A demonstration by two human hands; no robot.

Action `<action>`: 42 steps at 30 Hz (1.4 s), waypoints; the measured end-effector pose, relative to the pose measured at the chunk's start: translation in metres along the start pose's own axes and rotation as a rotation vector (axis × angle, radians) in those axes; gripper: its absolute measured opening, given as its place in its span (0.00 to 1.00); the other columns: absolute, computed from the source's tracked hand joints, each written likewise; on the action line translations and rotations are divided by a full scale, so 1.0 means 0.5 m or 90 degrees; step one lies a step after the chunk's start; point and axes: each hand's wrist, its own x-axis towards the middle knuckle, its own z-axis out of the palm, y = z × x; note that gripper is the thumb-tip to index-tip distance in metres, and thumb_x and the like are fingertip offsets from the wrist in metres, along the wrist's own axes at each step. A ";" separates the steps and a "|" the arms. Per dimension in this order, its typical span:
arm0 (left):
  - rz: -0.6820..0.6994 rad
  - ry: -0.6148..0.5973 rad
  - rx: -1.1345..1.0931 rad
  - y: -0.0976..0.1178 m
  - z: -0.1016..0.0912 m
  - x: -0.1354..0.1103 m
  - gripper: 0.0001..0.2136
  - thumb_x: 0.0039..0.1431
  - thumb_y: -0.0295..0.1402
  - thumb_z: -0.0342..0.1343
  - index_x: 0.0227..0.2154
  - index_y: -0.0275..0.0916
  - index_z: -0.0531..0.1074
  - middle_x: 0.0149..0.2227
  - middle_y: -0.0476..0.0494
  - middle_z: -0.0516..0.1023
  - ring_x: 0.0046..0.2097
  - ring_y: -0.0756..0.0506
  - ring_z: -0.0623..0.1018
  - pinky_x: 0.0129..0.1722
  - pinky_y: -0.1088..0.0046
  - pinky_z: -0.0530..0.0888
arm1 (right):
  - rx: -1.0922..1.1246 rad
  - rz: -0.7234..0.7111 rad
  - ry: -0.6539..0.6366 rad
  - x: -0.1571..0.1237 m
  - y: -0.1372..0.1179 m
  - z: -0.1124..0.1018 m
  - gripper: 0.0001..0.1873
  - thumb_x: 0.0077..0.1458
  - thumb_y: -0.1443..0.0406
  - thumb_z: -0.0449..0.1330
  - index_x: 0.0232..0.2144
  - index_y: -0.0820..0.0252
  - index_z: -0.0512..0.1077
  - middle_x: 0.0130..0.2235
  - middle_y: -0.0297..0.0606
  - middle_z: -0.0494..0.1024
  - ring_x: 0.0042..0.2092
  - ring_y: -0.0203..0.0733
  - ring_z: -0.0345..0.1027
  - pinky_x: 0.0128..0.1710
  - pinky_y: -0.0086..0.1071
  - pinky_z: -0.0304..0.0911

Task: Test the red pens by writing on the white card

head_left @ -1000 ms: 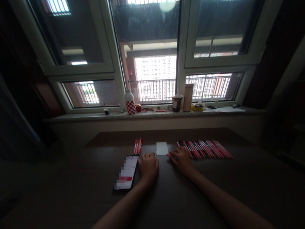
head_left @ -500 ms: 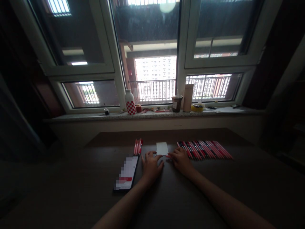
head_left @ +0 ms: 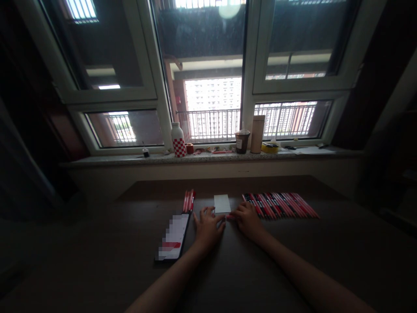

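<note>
My right hand (head_left: 249, 219) is closed around a red pencil or pen (head_left: 229, 216), most of it hidden by the fingers; its end points left. My left hand (head_left: 207, 226) has its thumb and forefinger drawn together at that end, and what they pinch is too small to make out. Just beyond both hands lies a square white pad of paper (head_left: 222, 203). To the right of my right hand, a long row of red and black pencils (head_left: 282, 205) lies side by side.
Several more red pencils (head_left: 188, 201) lie left of the paper. A phone (head_left: 174, 237) with a lit screen rests beside my left forearm. On the windowsill stand a checked bottle (head_left: 179, 141), a drink cup (head_left: 241, 142), a tall tumbler (head_left: 257, 134) and a yellow tape roll (head_left: 269, 148).
The thumb and forefinger of my left hand have come closer to the end of the red pencil. That end has shifted slightly towards me; my right hand has barely moved.
</note>
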 end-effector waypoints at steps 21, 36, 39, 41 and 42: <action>0.014 -0.012 0.006 0.004 -0.006 -0.003 0.13 0.58 0.41 0.54 0.46 0.62 0.72 0.56 0.47 0.66 0.60 0.37 0.59 0.58 0.35 0.44 | -0.006 0.003 -0.023 0.001 0.000 -0.005 0.10 0.59 0.67 0.56 0.39 0.53 0.77 0.36 0.38 0.75 0.48 0.46 0.58 0.51 0.39 0.50; 0.011 -0.013 0.009 0.007 -0.008 -0.003 0.12 0.58 0.42 0.53 0.45 0.61 0.74 0.56 0.46 0.67 0.60 0.36 0.59 0.57 0.34 0.44 | -0.021 0.055 -0.002 0.003 0.004 -0.005 0.12 0.56 0.70 0.56 0.37 0.54 0.77 0.36 0.39 0.76 0.47 0.48 0.58 0.50 0.40 0.49; 0.015 -0.007 0.011 0.006 -0.006 -0.003 0.12 0.58 0.42 0.53 0.44 0.62 0.74 0.56 0.46 0.67 0.59 0.36 0.59 0.57 0.34 0.44 | -0.026 0.064 0.006 0.003 0.002 -0.007 0.11 0.56 0.70 0.56 0.36 0.54 0.77 0.37 0.40 0.76 0.47 0.49 0.58 0.51 0.41 0.49; 0.016 -0.005 0.013 0.005 -0.005 -0.003 0.12 0.58 0.43 0.53 0.44 0.62 0.73 0.56 0.46 0.67 0.59 0.36 0.60 0.57 0.34 0.44 | -0.032 0.068 0.010 0.002 0.001 -0.009 0.10 0.57 0.69 0.56 0.36 0.55 0.77 0.37 0.40 0.76 0.47 0.49 0.59 0.51 0.42 0.48; 0.016 -0.006 0.014 0.005 -0.005 -0.003 0.12 0.58 0.43 0.53 0.44 0.62 0.73 0.56 0.46 0.67 0.59 0.36 0.59 0.57 0.34 0.44 | -0.036 0.069 0.012 0.002 0.000 -0.009 0.10 0.57 0.69 0.56 0.36 0.54 0.77 0.37 0.40 0.76 0.47 0.49 0.59 0.51 0.42 0.48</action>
